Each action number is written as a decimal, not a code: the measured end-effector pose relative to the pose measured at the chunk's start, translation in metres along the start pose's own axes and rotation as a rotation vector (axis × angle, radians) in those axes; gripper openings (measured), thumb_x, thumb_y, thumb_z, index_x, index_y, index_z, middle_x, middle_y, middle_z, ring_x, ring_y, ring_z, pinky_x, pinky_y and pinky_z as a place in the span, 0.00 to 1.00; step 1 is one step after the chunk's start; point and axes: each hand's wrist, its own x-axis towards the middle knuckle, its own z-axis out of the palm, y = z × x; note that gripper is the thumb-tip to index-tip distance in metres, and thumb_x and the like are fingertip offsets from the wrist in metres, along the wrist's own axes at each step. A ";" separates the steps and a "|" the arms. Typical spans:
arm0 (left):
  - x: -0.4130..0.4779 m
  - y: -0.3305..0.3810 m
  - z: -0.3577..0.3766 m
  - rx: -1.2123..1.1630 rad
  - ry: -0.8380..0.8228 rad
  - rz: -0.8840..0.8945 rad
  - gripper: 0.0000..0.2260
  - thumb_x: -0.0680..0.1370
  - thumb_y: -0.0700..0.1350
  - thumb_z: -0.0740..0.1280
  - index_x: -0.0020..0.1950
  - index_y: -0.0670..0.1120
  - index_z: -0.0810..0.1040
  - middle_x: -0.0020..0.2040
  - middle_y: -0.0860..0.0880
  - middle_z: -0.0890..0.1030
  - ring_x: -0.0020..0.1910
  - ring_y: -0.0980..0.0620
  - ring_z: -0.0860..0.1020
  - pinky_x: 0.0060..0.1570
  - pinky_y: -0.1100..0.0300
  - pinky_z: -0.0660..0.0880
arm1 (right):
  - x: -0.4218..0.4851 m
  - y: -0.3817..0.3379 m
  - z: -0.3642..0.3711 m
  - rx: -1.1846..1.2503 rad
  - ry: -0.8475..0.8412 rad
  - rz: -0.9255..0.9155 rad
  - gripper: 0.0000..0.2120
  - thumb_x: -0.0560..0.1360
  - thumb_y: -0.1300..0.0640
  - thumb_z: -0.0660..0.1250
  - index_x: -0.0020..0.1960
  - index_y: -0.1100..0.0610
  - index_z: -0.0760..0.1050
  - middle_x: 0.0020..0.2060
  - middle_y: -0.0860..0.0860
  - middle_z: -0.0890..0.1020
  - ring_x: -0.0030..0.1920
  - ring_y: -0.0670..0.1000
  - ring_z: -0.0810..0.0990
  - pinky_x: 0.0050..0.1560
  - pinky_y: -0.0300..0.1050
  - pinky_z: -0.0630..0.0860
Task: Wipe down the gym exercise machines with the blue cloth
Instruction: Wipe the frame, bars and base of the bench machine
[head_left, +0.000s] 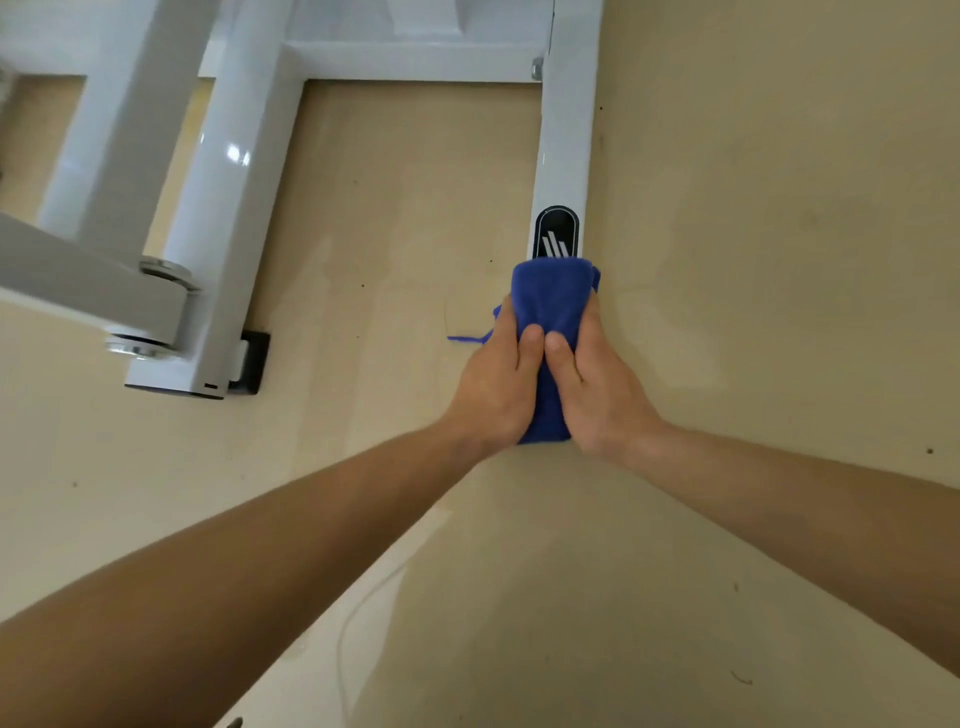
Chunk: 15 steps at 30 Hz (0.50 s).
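**Two-handed wipe of a floor-level frame member.** The left hand (493, 384) and right hand (597, 384) are pressed together on the near side of the black logo badge (556, 231). Each is curled round the blue cloth (550, 296), with the thumbs (530, 338) lying side by side on top. The other fingers wrap down the flanks and are mostly hidden.

The cloth is folded over the white base rail (566, 145) like a sleeve, and its far edge just covers the near end of the badge. A loose corner (467, 339) trails onto the tan floor (779, 260), left of the badge and nearer than it.

Beyond the badge the rail runs bare to a cross-member (415, 62), with a bolt (536, 68) at the joint. Well to the left of the badge are a thicker white tube (228, 208), a pivot joint (156, 306) and a black foot pad (254, 358).

**Technique.** The stroke in hand probably runs along the rail, past the badge.
- Keep the wrap snug, so that the top and both flanks are cleaned in one pass.
- Slide over the badge with even pressure rather than scrubbing, since its edges may catch the fibres.
- Tuck in the trailing corner, or it may drag floor grit onto the paint.

How much of the frame has already been wiped cannot be judged from this view.
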 end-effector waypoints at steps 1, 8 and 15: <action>0.011 0.005 -0.002 -0.007 0.007 -0.003 0.17 0.85 0.49 0.51 0.74 0.54 0.63 0.52 0.55 0.78 0.46 0.62 0.77 0.42 0.70 0.71 | 0.011 -0.003 -0.002 0.012 0.015 0.017 0.32 0.79 0.39 0.49 0.79 0.47 0.47 0.67 0.46 0.75 0.62 0.50 0.78 0.64 0.55 0.73; 0.093 0.027 -0.009 -0.057 0.039 0.042 0.14 0.85 0.47 0.52 0.68 0.47 0.71 0.54 0.52 0.80 0.49 0.60 0.78 0.43 0.74 0.70 | 0.087 -0.018 -0.022 0.102 0.093 0.081 0.25 0.84 0.48 0.50 0.80 0.48 0.50 0.62 0.46 0.75 0.58 0.50 0.77 0.59 0.43 0.70; 0.161 0.050 -0.017 -0.107 0.055 0.021 0.14 0.85 0.48 0.55 0.61 0.42 0.76 0.52 0.43 0.83 0.52 0.46 0.81 0.53 0.53 0.77 | 0.165 -0.026 -0.042 0.143 0.157 0.143 0.24 0.84 0.48 0.51 0.78 0.55 0.56 0.59 0.54 0.78 0.52 0.51 0.80 0.57 0.50 0.75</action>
